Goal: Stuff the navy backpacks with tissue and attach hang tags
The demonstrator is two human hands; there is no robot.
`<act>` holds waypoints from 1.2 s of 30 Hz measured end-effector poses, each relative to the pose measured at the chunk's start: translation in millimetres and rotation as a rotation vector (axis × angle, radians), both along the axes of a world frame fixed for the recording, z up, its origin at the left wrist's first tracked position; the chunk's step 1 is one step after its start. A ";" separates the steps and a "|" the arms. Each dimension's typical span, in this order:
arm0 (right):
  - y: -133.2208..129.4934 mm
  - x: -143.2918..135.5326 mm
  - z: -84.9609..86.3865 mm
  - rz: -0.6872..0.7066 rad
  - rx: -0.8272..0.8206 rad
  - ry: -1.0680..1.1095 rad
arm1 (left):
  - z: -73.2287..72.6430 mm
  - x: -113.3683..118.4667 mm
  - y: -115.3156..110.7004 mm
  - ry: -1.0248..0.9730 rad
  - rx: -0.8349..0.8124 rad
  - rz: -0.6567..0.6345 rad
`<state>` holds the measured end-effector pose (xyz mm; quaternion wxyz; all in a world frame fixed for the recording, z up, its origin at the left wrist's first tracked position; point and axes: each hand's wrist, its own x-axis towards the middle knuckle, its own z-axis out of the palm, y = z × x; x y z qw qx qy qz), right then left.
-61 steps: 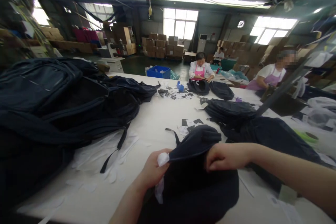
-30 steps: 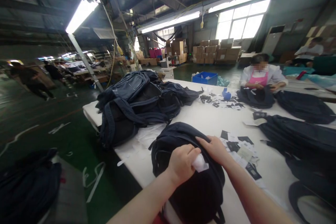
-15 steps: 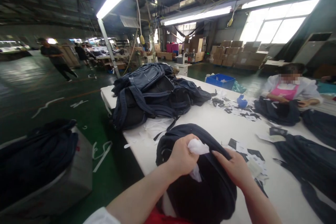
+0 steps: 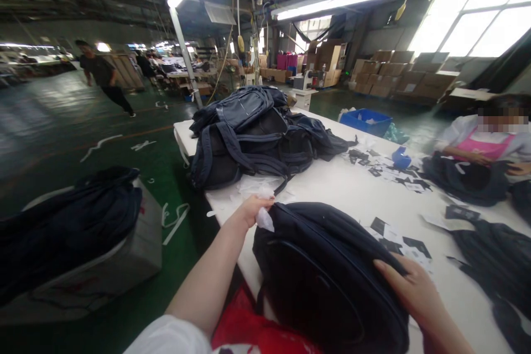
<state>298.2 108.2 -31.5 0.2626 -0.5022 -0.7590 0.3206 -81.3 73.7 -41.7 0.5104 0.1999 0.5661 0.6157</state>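
Observation:
A dark navy backpack [image 4: 327, 271] is tilted up on the near edge of the white table, its broad side facing me. My left hand [image 4: 256, 211] is closed at its upper left end, with a crumpled piece of thin white wrapping [image 4: 264, 220] bunched in the fingers. Along the backpack's right edge, my right hand [image 4: 409, 282] grips the fabric, thumb on the near side and its other fingers mostly hidden behind. Just past my left hand lies loose white wrapping [image 4: 253, 185] on the table.
Navy backpacks [image 4: 249, 133] are heaped at the table's [image 4: 332, 182] far left. Tags [image 4: 400, 240] lie scattered to the right, near a small blue holder [image 4: 401, 158]. A co-worker [image 4: 489, 138] handles another bag. A bin of dark fabric [image 4: 145, 238] stands at left; a blue crate [image 4: 365, 121] stands beyond.
My left hand has moved left with the white wrapping, from the bag's middle to its upper left end. The backpack has turned and its broad side now shows. My right hand is farther right.

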 end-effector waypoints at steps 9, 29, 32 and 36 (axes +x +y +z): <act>7.7 53.3 -27.1 -0.072 -0.041 -0.054 | -11.8 9.0 -9.6 -0.046 0.003 -0.099; -34.9 10.8 52.2 0.320 0.336 -0.435 | 22.0 111.6 -38.9 0.777 0.268 -0.572; -34.1 22.0 44.2 0.261 0.366 -0.398 | -0.6 89.3 -28.9 0.736 0.157 -0.454; -35.9 38.5 35.7 0.240 0.217 -0.360 | -31.7 65.0 -26.2 0.564 -0.047 -0.504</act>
